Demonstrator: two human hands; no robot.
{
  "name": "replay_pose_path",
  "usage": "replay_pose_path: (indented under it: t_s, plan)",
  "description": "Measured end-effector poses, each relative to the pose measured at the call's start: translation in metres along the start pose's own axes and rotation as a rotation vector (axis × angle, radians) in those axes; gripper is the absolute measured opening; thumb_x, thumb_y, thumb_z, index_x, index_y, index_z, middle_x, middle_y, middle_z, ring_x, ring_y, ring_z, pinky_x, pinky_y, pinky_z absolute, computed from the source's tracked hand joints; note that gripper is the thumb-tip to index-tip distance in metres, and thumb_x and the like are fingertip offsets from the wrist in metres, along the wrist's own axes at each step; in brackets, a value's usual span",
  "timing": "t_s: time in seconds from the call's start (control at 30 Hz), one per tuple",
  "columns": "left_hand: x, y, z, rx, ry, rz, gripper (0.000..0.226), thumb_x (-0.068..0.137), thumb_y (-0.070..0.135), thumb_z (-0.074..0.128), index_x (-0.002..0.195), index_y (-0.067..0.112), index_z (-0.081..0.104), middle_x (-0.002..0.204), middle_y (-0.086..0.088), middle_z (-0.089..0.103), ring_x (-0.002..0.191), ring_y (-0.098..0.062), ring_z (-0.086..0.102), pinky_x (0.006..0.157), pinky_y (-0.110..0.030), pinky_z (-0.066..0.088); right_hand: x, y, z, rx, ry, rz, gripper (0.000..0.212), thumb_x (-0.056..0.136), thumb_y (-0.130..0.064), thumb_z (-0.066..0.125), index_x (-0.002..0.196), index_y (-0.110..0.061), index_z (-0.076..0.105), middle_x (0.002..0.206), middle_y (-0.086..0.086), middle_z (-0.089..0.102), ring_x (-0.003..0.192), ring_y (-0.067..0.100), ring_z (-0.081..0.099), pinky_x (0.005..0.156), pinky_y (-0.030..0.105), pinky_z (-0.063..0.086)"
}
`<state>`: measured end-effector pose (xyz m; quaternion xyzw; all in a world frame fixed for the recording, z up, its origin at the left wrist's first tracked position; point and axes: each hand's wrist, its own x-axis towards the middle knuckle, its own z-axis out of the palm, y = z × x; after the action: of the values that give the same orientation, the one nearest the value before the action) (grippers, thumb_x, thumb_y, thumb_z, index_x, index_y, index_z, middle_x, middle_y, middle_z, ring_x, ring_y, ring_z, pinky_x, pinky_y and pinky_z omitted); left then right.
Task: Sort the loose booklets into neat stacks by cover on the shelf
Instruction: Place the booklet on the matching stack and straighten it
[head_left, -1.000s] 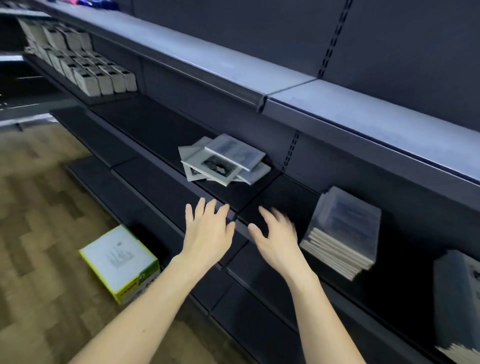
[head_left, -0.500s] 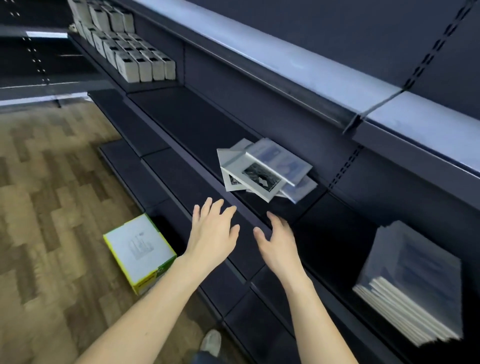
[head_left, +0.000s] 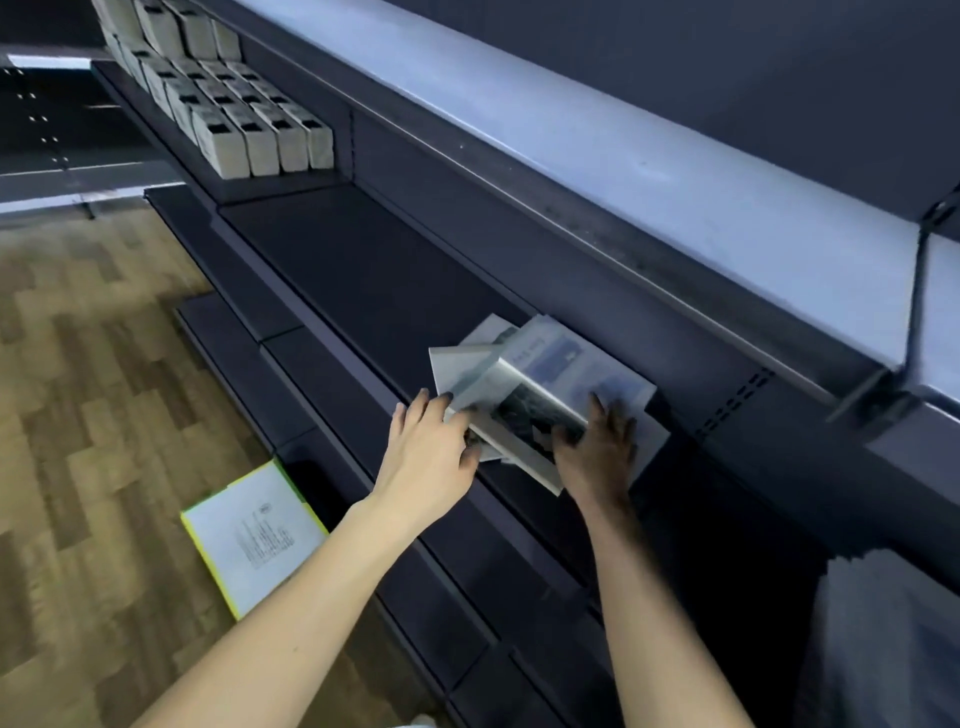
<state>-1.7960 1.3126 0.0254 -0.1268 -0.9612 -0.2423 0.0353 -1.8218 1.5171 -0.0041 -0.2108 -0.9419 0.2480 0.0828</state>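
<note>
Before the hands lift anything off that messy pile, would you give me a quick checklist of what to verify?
1. Left hand at the pile's near-left edge: ok.
2. Right hand resting on the pile's right side: ok.
3. Secure hold on one booklet: cannot tell, fingertips are in shadow.
4. Covers already sorted: not ok, they overlap askew.
5. Bare shelf left of the pile for new stacks: ok.

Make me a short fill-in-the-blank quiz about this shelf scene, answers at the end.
1. Both hands, left hand and right hand, reach the messy pile of ____.
2. The yellow-edged box lies on the wooden ____.
3. The rows of small cartons stand to the pile's ____ on the shelf.

Answers: booklets; floor; left
</note>
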Motion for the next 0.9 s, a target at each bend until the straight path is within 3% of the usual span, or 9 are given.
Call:
replay_pose_path:
  t_s: [0.13,0.3,0.5,0.6,0.67,0.77,0.83,0.9]
  plan:
    - [0.022,-0.009,0.003,-0.009,-0.021,0.034,0.046,0.094,0.031,0.053,0.139,0.028,0.048,0.144,-0.002,0.043,0.14,-0.028,0.027,0.117,-0.042,0.015,0.016,0.001,0.004,-0.148,-0.041,0.04,0.067,0.098,-0.039,0.052,0.157,-0.021,0.025,0.165,0.008,0.018,0.152,0.028,0.009,0.12,0.046,0.014]
    - [0.056,-0.022,0.005,-0.015,-0.122,0.123,0.05,0.096,0.034,0.048,0.145,0.028,0.04,0.154,0.0,0.031,0.144,-0.029,0.02,0.118,-0.043,0.012,0.004,-0.008,0.012,-0.24,0.139,0.044,0.054,0.097,-0.031,0.052,0.149,-0.017,0.044,0.155,0.005,0.041,0.142,0.027,0.035,0.108,0.041,0.033]
    - [0.079,-0.031,0.01,0.007,-0.251,0.282,0.052,0.098,0.036,0.044,0.148,0.029,0.034,0.157,-0.002,0.026,0.146,-0.031,0.017,0.119,-0.047,0.016,-0.028,-0.026,0.022,-0.295,0.297,0.069,0.048,0.085,-0.013,0.07,0.131,-0.024,0.064,0.13,0.002,0.062,0.112,0.031,0.057,0.086,0.042,0.045]
    - [0.082,-0.04,0.008,0.006,-0.301,0.334,0.052,0.097,0.037,0.045,0.147,0.028,0.034,0.157,-0.004,0.026,0.145,-0.032,0.019,0.118,-0.047,0.018,-0.036,-0.026,0.027,-0.353,0.388,0.016,0.049,0.068,0.007,0.077,0.108,-0.02,0.074,0.102,0.006,0.072,0.085,0.034,0.066,0.07,0.04,0.052]
    - [0.081,-0.043,0.004,-0.013,-0.289,0.365,0.052,0.096,0.036,0.047,0.145,0.026,0.036,0.154,-0.007,0.03,0.142,-0.032,0.024,0.116,-0.046,0.023,-0.041,-0.019,0.022,-0.295,0.444,-0.016,0.041,0.07,0.011,0.074,0.1,-0.018,0.076,0.091,0.007,0.073,0.075,0.033,0.067,0.065,0.04,0.056]
    - [0.076,-0.046,-0.004,-0.102,-0.225,0.339,0.062,0.094,0.033,0.053,0.15,0.021,0.03,0.153,-0.015,0.028,0.139,-0.034,0.031,0.112,-0.047,0.033,-0.056,-0.002,0.016,-0.168,0.498,-0.031,0.031,0.081,0.009,0.067,0.097,-0.016,0.077,0.092,0.005,0.073,0.081,0.031,0.067,0.074,0.035,0.055]
    - [0.072,-0.048,-0.008,-0.166,-0.183,0.294,0.07,0.092,0.031,0.057,0.152,0.019,0.023,0.154,-0.019,0.023,0.138,-0.037,0.032,0.11,-0.048,0.037,-0.066,0.007,0.016,-0.081,0.5,0.064,0.03,0.086,0.009,0.061,0.095,-0.015,0.075,0.1,0.005,0.073,0.094,0.032,0.066,0.084,0.033,0.051]
    - [0.069,-0.05,-0.009,-0.183,-0.182,0.291,0.07,0.092,0.029,0.058,0.152,0.02,0.023,0.153,-0.02,0.024,0.137,-0.038,0.033,0.108,-0.049,0.039,-0.07,0.013,0.019,-0.049,0.493,0.217,0.024,0.092,0.002,0.056,0.098,-0.014,0.073,0.115,0.011,0.069,0.115,0.035,0.059,0.099,0.04,0.045]
